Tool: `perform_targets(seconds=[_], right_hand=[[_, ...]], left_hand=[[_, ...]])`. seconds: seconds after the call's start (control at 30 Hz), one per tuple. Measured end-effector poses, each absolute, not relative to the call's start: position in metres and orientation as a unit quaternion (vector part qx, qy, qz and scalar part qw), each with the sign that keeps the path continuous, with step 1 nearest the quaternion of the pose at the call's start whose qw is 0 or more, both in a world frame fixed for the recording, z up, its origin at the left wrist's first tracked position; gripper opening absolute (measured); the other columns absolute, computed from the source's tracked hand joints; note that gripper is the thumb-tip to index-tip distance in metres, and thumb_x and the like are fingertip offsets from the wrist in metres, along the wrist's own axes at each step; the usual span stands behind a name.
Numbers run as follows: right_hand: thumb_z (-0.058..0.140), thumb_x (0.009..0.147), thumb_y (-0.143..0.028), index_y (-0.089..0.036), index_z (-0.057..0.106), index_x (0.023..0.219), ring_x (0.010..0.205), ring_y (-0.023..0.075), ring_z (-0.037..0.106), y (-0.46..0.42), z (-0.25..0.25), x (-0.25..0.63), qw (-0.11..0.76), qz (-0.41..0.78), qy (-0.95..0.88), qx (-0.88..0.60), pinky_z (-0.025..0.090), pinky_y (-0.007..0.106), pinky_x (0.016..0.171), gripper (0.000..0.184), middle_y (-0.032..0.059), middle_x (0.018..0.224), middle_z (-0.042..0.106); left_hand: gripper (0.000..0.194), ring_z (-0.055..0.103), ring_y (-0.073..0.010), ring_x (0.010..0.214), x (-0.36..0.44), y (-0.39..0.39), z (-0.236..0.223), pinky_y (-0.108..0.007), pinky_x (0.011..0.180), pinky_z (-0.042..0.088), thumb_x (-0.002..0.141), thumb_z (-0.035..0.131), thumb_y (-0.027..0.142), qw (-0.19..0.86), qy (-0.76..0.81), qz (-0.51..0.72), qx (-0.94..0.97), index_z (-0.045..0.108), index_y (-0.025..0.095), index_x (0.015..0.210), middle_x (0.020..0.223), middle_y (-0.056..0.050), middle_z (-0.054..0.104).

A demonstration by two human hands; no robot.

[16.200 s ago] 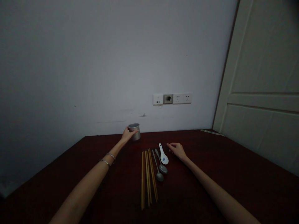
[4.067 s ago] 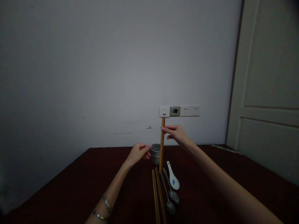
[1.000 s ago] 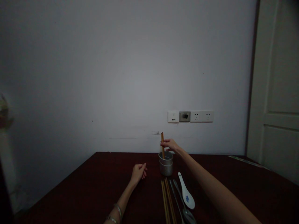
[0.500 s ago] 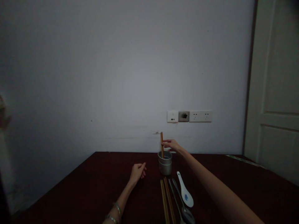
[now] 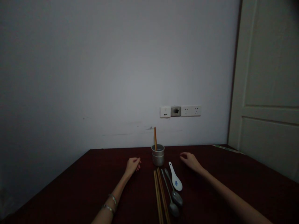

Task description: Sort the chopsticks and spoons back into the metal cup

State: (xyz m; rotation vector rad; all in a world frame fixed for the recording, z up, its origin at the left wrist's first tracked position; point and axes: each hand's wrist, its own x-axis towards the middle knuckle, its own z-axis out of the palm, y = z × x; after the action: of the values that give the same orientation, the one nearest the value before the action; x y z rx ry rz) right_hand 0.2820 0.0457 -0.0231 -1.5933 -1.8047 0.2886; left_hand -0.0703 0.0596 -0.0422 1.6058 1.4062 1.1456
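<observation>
A metal cup (image 5: 158, 160) stands upright with a pair of wooden chopsticks (image 5: 155, 137) leaning inside it. To the cup's left, my left hand (image 5: 133, 165) rests on the table, its fingers curled in with nothing seen in them. On the other side lies my right hand (image 5: 190, 161), empty, thumb and fingers slightly apart. Between my arms are more chopsticks, one pair (image 5: 157, 191) beside another pair (image 5: 163, 193). Two metal spoons, one (image 5: 173, 207) in front of the other (image 5: 177, 198), lie to their right. A white ceramic spoon (image 5: 176, 182) with a blue mark is nearest my right hand.
The dark red table (image 5: 81, 183) meets a pale wall (image 5: 130, 77) behind the cup. Sockets and switch plates (image 5: 180, 111) are on that wall. A panelled door (image 5: 268, 93) is at the right, and a thin patterned strip (image 5: 227, 149) lies along the table's back right edge.
My right hand has let go of the chopsticks in the cup and moved right and down to the table. My left hand stays curled beside the cup. The view has shifted slightly.
</observation>
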Motion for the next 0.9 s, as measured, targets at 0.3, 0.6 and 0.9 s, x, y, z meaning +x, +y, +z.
perform_targets(seconds=[0.3,0.6,0.9], right_hand=[[0.036,0.082,-0.025,-0.008,0.057,0.11,0.114,0.0238,0.045,-0.004,-0.058,0.281,0.233,-0.041,-0.749,-0.62,0.031,0.035,0.099,0.039,0.0154,0.119,0.053],[0.035,0.082,-0.023,-0.007,0.058,0.109,0.113,0.0237,0.047,-0.009,-0.051,0.277,0.229,-0.063,-0.753,-0.614,0.031,0.034,0.099,0.039,0.0164,0.117,0.055],[0.037,0.081,-0.023,-0.008,0.058,0.109,0.115,0.0231,0.045,-0.008,-0.051,0.278,0.233,-0.046,-0.751,-0.616,0.03,0.035,0.1,0.038,0.0151,0.119,0.053]], left_hand=[[0.033,0.044,-0.0072,0.036,-0.068,0.057,-0.041,-0.017,0.037,0.029,0.075,0.041,0.039,0.332,0.544,0.423,0.644,0.055,0.011,0.064,0.044,0.002,0.051],[0.028,0.047,-0.0077,0.041,-0.051,0.033,-0.017,-0.018,0.042,0.034,0.07,0.046,0.035,0.259,0.573,0.277,0.726,0.059,0.011,0.062,0.05,-0.001,0.056],[0.025,0.051,-0.0107,0.04,0.0,-0.019,0.012,-0.021,0.041,0.038,0.065,0.051,0.033,0.251,0.577,0.056,0.775,0.056,0.013,0.051,0.052,-0.003,0.058]])
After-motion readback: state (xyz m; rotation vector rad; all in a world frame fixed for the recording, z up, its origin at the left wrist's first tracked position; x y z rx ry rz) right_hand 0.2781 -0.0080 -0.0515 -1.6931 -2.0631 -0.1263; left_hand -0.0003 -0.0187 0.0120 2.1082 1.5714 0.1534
